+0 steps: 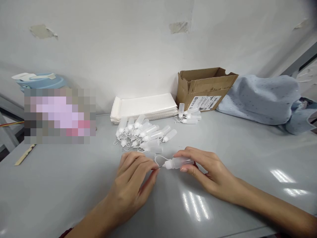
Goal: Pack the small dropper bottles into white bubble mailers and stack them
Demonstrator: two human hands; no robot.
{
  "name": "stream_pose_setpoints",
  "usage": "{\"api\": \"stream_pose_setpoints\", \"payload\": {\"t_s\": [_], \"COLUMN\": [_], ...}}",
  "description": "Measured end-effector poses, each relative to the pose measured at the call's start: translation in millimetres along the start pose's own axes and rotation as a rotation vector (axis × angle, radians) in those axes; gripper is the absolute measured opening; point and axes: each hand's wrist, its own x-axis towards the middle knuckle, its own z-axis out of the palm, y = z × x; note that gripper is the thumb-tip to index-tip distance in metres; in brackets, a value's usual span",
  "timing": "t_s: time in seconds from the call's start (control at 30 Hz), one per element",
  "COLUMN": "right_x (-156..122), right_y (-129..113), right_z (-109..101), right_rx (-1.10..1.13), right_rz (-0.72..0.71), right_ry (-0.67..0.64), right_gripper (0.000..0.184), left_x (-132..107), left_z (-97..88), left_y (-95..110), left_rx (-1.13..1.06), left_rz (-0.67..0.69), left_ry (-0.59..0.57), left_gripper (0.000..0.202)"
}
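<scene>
My right hand [205, 168] grips a small translucent squeeze bottle [178, 162] by its body, holding it sideways with the white nozzle toward the left. A thin white strap loops from the bottle's neck over to my left hand [137, 175]. The thumb and forefinger of that hand are pinched together just off the nozzle tip, at the strap's end. Whatever cap sits between those fingertips is mostly hidden by them. Just beyond my hands lies a heap of similar squeeze bottles [151, 135], several with strapped caps dangling loose.
Behind the heap is a stack of white padded envelopes [146, 107]. An opened cardboard box [205, 89] stands by the wall, with several more bottles [190, 115] in front. Bluish-grey fabric [260, 97] lies at right. A blue lid [42, 81] and blurred items are at left, near a thin strip [24, 155].
</scene>
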Motion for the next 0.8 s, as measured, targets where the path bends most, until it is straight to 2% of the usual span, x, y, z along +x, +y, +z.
{"api": "stream_pose_setpoints", "payload": {"t_s": [0.33, 0.67, 0.8], "right_x": [-3, -4, -3], "right_y": [9, 8, 9], "right_z": [7, 12, 11], "right_rx": [-0.048, -0.062, -0.035], "right_rz": [-0.162, -0.188, -0.166], "right_ry": [0.002, 0.023, 0.017], "right_gripper": [0.021, 0.022, 0.022], "left_x": [-5, -5, -3], "left_z": [2.3, 2.8, 1.1], "left_y": [2, 4, 3], "left_rx": [-0.018, 0.007, 0.020], "left_rz": [0.020, 0.052, 0.026], "left_ry": [-0.003, -0.024, -0.009], "left_gripper": [0.018, 0.018, 0.014]}}
